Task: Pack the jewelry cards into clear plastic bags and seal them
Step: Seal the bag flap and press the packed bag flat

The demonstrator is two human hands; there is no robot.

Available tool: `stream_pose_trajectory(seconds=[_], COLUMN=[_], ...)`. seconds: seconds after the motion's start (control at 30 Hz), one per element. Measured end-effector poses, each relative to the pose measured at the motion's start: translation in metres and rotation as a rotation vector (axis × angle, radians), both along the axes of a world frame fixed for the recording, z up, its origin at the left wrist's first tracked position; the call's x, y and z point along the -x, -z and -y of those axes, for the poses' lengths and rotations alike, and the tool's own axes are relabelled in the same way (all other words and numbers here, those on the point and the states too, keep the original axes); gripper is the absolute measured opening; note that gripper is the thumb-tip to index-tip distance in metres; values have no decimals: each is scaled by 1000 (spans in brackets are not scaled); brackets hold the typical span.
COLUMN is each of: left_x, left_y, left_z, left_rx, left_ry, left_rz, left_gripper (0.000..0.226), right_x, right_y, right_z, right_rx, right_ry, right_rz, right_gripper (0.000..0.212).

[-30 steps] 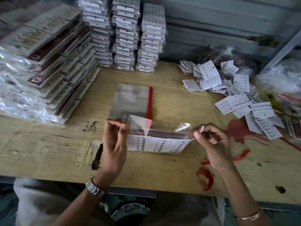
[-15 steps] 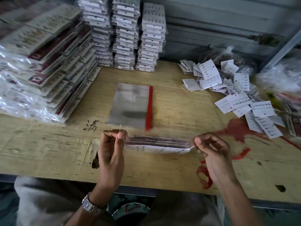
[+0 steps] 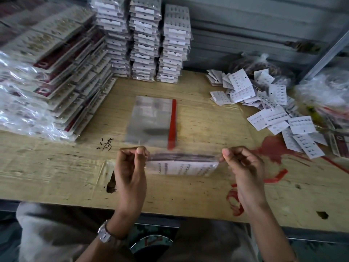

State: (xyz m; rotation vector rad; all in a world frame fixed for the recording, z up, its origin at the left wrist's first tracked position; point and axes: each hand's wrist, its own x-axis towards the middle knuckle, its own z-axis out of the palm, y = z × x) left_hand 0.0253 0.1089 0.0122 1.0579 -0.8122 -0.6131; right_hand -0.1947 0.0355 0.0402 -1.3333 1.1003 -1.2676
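Head view: left hand [image 3: 130, 167] and right hand [image 3: 245, 169] each pinched one end of a clear bag of jewelry cards [image 3: 181, 164], held just above the wooden table [image 3: 198, 195]. Stack of empty bags with red strip [image 3: 153, 121] lay just behind it; loose jewelry cards [image 3: 273, 108] were scattered to the right.

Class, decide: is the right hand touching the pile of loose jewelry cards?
Apart. The head view shows stained table between the right hand and the loose jewelry cards.

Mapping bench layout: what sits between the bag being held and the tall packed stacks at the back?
Head view: flat empty clear bags with a red strip lie on the table between the held bag and the packed stacks.
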Motion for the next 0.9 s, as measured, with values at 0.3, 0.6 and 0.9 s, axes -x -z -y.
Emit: stream_pose_trajectory(seconds=[0.3, 0.6, 0.9], left_x=[-2, 10, 24], left_y=[-18, 11, 18], left_z=[58, 23, 2], left_rx=[13, -26, -50], left_ry=[24, 54, 2], left_rz=[196, 110, 8], left_gripper=[9, 11, 18], right_x=[12, 27, 19], right_y=[-13, 4, 17], right_z=[48, 11, -13], right_rx=[89, -75, -63], right_ry=[18, 23, 153], right_rz=[141, 12, 57], right_gripper=[12, 7, 11])
